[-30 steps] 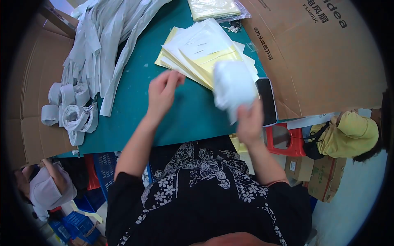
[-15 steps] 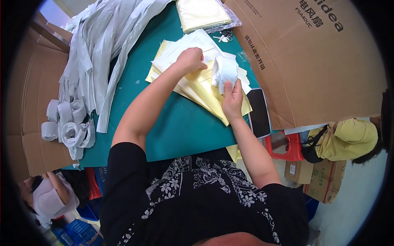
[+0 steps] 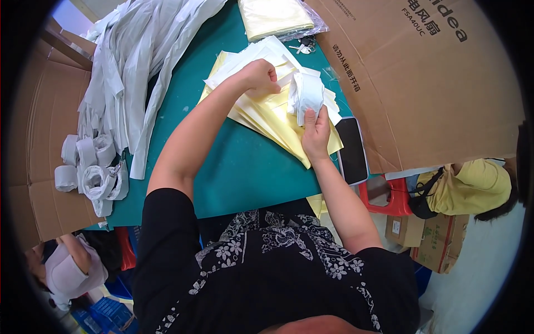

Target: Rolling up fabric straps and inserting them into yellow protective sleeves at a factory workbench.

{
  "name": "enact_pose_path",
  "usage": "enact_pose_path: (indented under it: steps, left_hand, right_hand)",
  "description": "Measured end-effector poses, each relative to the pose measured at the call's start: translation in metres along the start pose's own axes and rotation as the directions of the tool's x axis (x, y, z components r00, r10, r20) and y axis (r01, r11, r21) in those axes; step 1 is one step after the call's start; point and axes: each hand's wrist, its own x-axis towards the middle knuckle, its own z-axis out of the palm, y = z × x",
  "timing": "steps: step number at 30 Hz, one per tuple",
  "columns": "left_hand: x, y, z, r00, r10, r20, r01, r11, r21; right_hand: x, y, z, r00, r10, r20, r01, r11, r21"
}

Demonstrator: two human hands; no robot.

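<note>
My right hand point(image 3: 316, 136) is closed on a folded bundle of white strip point(image 3: 307, 96), its thumb pressed on the near side. Over the fanned stack of white sheets point(image 3: 228, 69), my left hand point(image 3: 260, 78) has its fingers curled together. Whatever it pinches, if anything, is hidden under the fingers. Beneath both hands, yellow sheets point(image 3: 278, 133) lie fanned out with the white ones on the green tabletop point(image 3: 222, 183).
Long pale strips point(image 3: 133, 67) hang at the left, near several white rolls point(image 3: 97, 172). A phone point(image 3: 351, 150) and keys point(image 3: 303, 47) lie on the table. Packed yellow sheets point(image 3: 272, 19) lie at the back. Cardboard boxes point(image 3: 411, 83) flank both sides. Two people sit nearby.
The picture has shifted very slightly. My left hand has edged a little to the right; my right hand keeps its hold on the white bundle.
</note>
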Motion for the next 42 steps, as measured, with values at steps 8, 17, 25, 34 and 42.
enact_pose_path:
  steps: [8,17,25,34,42]
  left_hand:
    - [-0.025,-0.071,-0.075,0.891,0.35,-0.291,-0.418,0.377,-0.826]
    - [-0.208,-0.13,-0.12,0.787,0.202,-0.583,-0.608,0.095,-0.788]
    - [-0.252,0.018,0.031,0.9,-0.079,-0.429,-0.299,0.604,-0.739]
    - [-0.268,0.011,0.068,0.848,-0.28,-0.45,-0.287,0.472,-0.834]
    - [-0.274,-0.009,0.07,0.886,-0.143,-0.442,-0.357,0.4,-0.844]
  right_hand:
    - [0.002,-0.001,0.005,0.998,-0.018,0.053,0.026,0.989,-0.143]
    - [0.018,-0.018,0.002,0.953,-0.164,0.256,0.264,0.863,-0.431]
    - [-0.01,-0.113,0.038,0.756,-0.204,0.622,0.495,0.799,-0.34]
    - [-0.043,-0.129,0.05,0.645,-0.224,0.731,0.55,0.8,-0.24]
    - [-0.062,-0.116,0.06,0.782,0.093,0.617,-0.001,0.989,-0.149]
